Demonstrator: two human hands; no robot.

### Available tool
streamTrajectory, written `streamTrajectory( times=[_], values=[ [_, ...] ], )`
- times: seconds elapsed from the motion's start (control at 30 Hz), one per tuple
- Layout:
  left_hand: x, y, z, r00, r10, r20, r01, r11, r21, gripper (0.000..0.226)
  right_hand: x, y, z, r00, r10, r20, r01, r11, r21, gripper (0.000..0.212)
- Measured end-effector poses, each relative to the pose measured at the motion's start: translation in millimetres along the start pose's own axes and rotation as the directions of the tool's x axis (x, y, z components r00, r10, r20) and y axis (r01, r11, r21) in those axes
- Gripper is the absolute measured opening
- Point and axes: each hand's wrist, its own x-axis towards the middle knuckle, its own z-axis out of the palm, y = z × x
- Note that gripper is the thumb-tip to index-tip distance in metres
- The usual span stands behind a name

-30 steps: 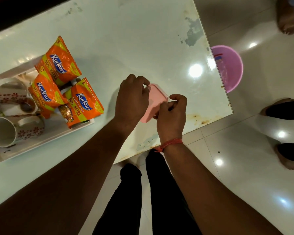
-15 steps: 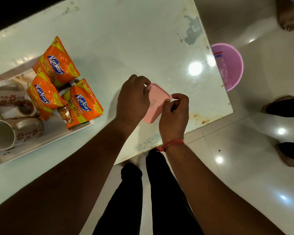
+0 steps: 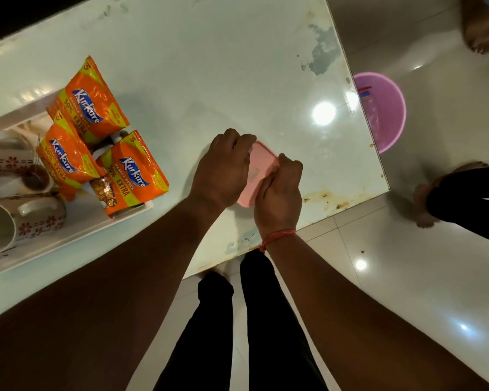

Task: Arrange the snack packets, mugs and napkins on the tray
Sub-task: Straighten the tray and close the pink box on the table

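Note:
A pink lidded box (image 3: 259, 167) sits on the white table near its front right edge. My left hand (image 3: 223, 167) grips its left side and my right hand (image 3: 280, 190) grips its right rim, fingers curled over the lid. At the left, a white tray (image 3: 76, 232) holds three orange Kurkure snack packets (image 3: 133, 173), (image 3: 88, 105), (image 3: 65, 162) and floral mugs lying on their sides (image 3: 20, 221), (image 3: 3, 162). No napkins show.
The glass-topped white table (image 3: 195, 66) ends just right of the box. A pink bucket (image 3: 381, 108) stands on the tiled floor beyond that edge. Other people's feet (image 3: 435, 198), (image 3: 479, 26) are at the right. My legs are below the table edge.
Both hands have closed in tighter over the pink box, and the right hand now covers more of its near right corner. The tray and packets are unmoved.

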Motion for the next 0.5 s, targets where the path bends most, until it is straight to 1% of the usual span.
streamTrajectory(
  times=[0.2, 0.23, 0.3, 0.37, 0.43, 0.5],
  values=[
    [-1.1, 2.5, -3.6, 1.0, -0.011, -0.004, 0.011, 1.0, -0.022, 0.037, 1.4, 0.1, -3.6, 0.999, 0.002, 0.033, -0.003, 1.0, 0.031, 0.056],
    [-1.7, 3.8, -5.6, 1.0, -0.021, -0.007, 0.02, 0.999, -0.033, 0.037, 1.4, -1.2, -4.8, 0.999, 0.0, 0.034, -0.002, 0.999, 0.053, 0.054],
    [-5.1, 6.5, -7.8, 0.998, -0.049, -0.033, 0.047, 0.996, -0.073, 0.037, 1.6, -0.9, -8.1, 0.999, 0.013, 0.047, -0.019, 0.992, 0.122, 0.044],
    [-9.8, 9.0, -8.7, 0.992, -0.097, -0.086, 0.086, 0.988, -0.129, 0.037, 3.1, 2.7, -11.8, 0.996, 0.047, 0.071, -0.06, 0.979, 0.194, 0.036],
    [-17.2, 9.6, -10.5, 0.975, -0.167, -0.149, 0.136, 0.971, -0.196, 0.033, 3.2, 2.0, -15.0, 0.992, 0.073, 0.105, -0.096, 0.965, 0.243, 0.041],
    [-23.5, 8.6, -13.1, 0.948, -0.259, -0.186, 0.204, 0.94, -0.274, 0.029, 5.9, -5.4, -16.8, 0.989, 0.062, 0.137, -0.098, 0.957, 0.274, 0.046]
  ],
)
